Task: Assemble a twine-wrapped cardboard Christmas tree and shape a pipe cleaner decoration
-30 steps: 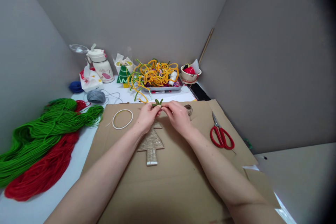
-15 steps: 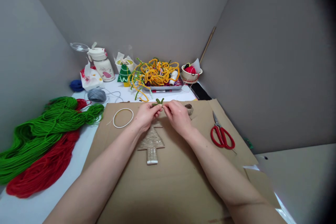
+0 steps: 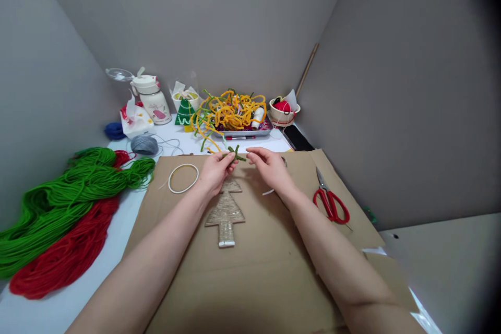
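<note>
A small green star [image 3: 235, 153] sticks out of my left hand [image 3: 217, 169], whose thumb and fingers pinch its left side. Just right of the star, apart from it, is my right hand [image 3: 270, 166]; its fingers are bent, with thumb and index slightly parted and nothing seen between them. Below that hand a short white strip [image 3: 268, 192] shows; I cannot tell whether it lies on the cardboard or hangs in the air. A flat tree shape wrapped in twine [image 3: 226, 211] lies under my left hand, its top hidden and its trunk end white.
Red-handled scissors [image 3: 332, 205] lie right on the cardboard sheet [image 3: 250, 287], a white tape ring [image 3: 169, 181] left. Green yarn [image 3: 66, 182] and red yarn [image 3: 74, 250] spread at left. Behind stand a bottle [image 3: 155, 104], a tray [image 3: 242, 133] under orange cord, and a bowl [image 3: 285, 115].
My right hand has drawn away from the star to the right, its fingers loosening. The star has tilted in my left hand. The white strip has come into sight below my right hand.
</note>
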`<state>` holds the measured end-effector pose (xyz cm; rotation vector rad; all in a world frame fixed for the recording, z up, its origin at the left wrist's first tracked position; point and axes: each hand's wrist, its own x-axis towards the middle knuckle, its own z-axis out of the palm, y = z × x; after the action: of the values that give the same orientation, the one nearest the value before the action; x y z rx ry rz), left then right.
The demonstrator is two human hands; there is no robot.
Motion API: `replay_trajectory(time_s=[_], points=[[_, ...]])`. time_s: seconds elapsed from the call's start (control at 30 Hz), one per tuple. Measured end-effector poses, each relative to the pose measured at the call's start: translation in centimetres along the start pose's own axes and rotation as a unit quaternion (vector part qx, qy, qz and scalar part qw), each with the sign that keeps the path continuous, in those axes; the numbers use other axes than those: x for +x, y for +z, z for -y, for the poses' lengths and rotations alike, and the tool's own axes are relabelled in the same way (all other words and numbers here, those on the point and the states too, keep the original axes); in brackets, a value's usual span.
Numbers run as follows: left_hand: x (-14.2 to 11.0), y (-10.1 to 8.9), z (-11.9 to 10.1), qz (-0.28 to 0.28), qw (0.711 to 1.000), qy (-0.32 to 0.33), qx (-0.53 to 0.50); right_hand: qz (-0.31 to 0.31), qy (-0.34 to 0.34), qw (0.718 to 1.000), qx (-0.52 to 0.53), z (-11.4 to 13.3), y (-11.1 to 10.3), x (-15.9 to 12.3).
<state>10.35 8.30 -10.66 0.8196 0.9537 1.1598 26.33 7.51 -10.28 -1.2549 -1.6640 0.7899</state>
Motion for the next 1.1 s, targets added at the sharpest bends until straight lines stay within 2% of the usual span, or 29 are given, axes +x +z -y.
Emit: replay_trajectory(time_s=[0.23,0.4,0.47,0.6,0.63,0.67,0.7,0.77,0.83,0.93,1.1], points=[[-0.1,0.4,0.7,0.007,0.989,0.095,0.114,0.059,0.03,0.994,0.081,0.6,0.1,-0.1],[-0.1,0.3,0.9,0.007,0.967,0.14,0.211,0.05,0.037,0.997,0.053,0.3,0.1,0.0],[-0.2,0.3,1.0,0.0,0.949,0.166,0.268,0.046,0.033,0.998,0.032,0.3,0.1,-0.1],[-0.6,0.3,1.0,-0.01,0.877,0.263,0.401,0.022,0.023,0.998,-0.056,0.8,0.2,-0.4],[-0.6,0.2,0.9,-0.01,0.87,0.272,0.411,0.016,0.02,0.997,-0.067,0.9,0.3,-0.5],[-0.6,0.2,0.8,-0.008,0.877,0.262,0.402,0.016,0.018,0.998,-0.063,1.0,0.3,-0.6],[-0.5,0.2,0.7,-0.004,0.896,0.235,0.376,0.021,0.02,0.999,-0.045,1.0,0.3,-0.6],[-0.3,0.1,0.4,0.007,0.942,0.156,0.298,0.045,0.038,0.998,0.009,0.8,0.3,-0.5],[-0.2,0.1,0.2,0.016,0.967,0.099,0.236,0.066,0.069,0.994,0.058,0.6,0.2,-0.3],[-0.1,0.1,0.1,0.011,0.972,0.088,0.219,0.063,0.1,0.988,0.095,0.3,-0.1,0.0],[-0.2,0.1,0.2,0.014,0.971,0.103,0.215,0.095,0.102,0.986,0.09,0.5,-0.5,0.0]])
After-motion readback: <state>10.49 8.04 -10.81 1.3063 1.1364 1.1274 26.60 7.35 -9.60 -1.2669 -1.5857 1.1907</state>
